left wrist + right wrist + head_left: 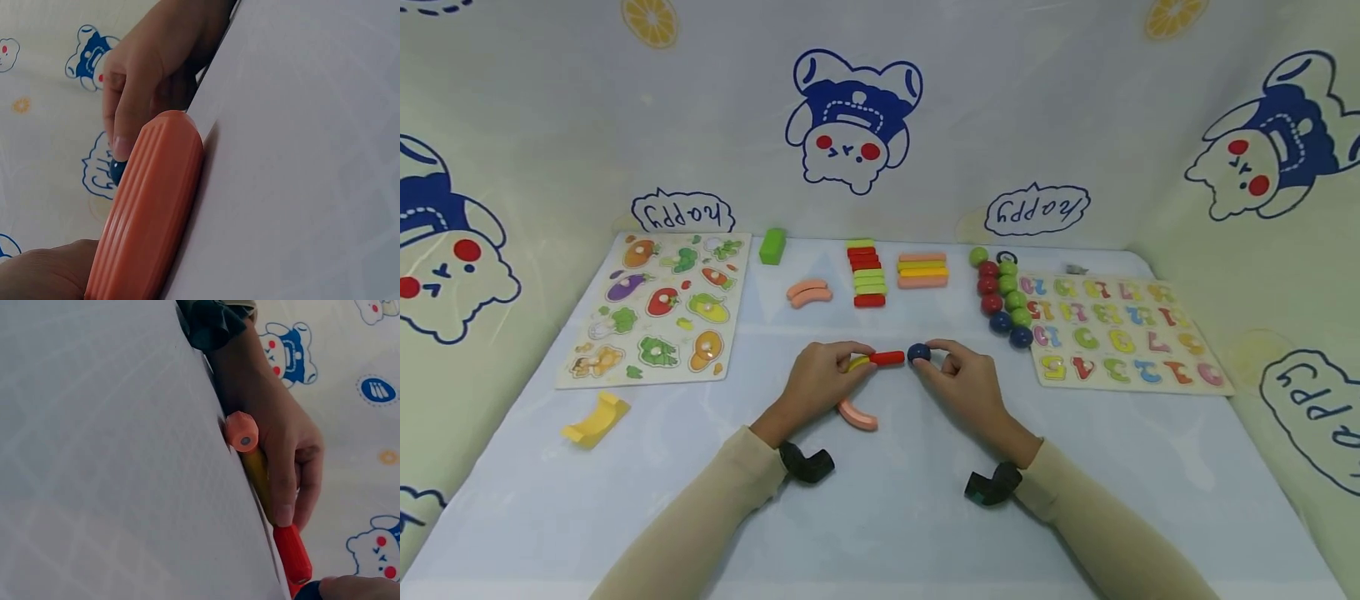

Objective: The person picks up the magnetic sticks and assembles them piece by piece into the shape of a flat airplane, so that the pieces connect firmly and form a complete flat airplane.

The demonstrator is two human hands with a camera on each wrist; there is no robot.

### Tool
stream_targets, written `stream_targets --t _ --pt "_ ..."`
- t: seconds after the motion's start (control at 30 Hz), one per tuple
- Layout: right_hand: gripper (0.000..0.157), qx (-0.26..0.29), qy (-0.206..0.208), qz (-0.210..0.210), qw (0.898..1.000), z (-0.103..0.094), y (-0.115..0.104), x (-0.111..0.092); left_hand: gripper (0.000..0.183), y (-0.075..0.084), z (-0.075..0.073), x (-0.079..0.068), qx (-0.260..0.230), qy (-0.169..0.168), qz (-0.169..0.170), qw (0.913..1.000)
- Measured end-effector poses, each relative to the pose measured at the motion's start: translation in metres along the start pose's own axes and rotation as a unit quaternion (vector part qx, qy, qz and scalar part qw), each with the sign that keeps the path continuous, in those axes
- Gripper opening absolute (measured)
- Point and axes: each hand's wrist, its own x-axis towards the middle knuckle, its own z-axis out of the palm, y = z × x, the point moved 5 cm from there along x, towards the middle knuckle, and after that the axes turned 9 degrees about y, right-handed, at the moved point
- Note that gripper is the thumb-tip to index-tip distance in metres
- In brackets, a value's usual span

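Note:
My left hand point(822, 377) pinches a short yellow stick point(858, 362) between thumb and fingers. A red stick point(887, 358) lies end to end with it, pointing right. Just across a narrow gap, my right hand point(967, 382) pinches a dark blue ball point(919, 352) with thumb and forefinger. Below the left hand lies a curved pink stick point(859, 417); it looms large in the left wrist view. The right wrist view shows a round grey spot on its end. There, the blue ball point(309, 591) appears close to the red stick's tip.
Behind the hands lie two curved pink pieces point(809, 292), a column of red and green sticks point(868, 279) and pink and yellow sticks point(922, 271). Coloured balls point(991, 303) line the number board point(1120, 337). Leftward are a vegetable board point(655, 312), green block point(772, 247) and yellow arch point(597, 421).

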Motion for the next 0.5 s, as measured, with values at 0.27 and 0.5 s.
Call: stream_targets --t 0.27,0.5 --pt "0.041 -0.008 -0.016 -0.01 1.0 0.0026 -0.0039 0.001 0.022 -0.0004 -0.0032 0.0001 0.0 -0.001 -0.005 1.0" --pt "0.039 0.003 -0.013 0.003 1.0 0.0001 -0.0021 0.0029 0.024 0.0006 -0.0027 0.0006 -0.003 -0.012 -0.003 0.9999"
